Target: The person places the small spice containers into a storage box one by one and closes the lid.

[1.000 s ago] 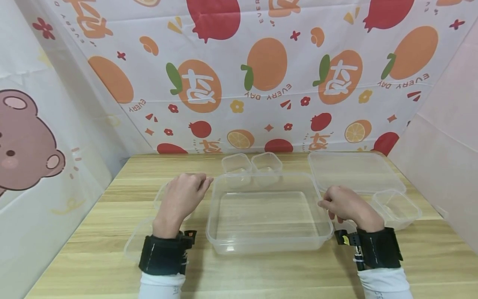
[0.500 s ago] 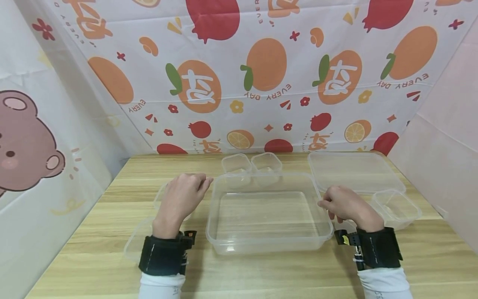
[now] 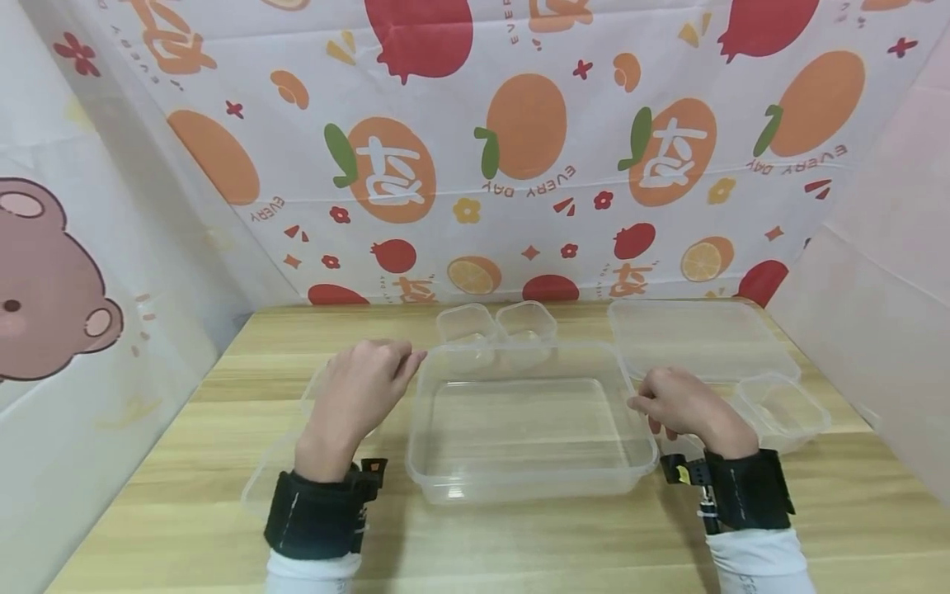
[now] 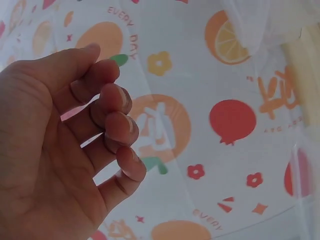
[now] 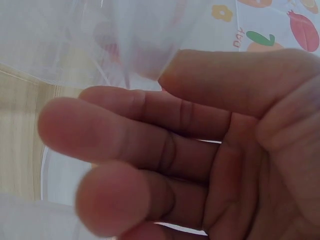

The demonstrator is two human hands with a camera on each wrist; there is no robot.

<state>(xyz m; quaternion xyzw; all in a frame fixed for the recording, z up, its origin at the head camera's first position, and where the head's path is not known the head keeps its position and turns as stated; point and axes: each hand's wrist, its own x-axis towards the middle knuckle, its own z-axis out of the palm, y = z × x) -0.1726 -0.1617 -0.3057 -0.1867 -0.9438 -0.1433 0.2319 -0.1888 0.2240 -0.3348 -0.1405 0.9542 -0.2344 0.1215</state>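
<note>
Nothing moved since earlier; left hand (image 3: 361, 394) and right hand (image 3: 681, 404) flank clear tray (image 3: 529, 487), fingers curled, grip contact unclear, blurred

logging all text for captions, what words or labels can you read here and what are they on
"EVERY DAY": printed upside down beside the oranges on the backdrop cloth, repeated several times.
A large white character on some oranges: stylised, not readable for certain.
The clear plastic containers, such as the big tray, and the wrist straps: no readable text.
</note>
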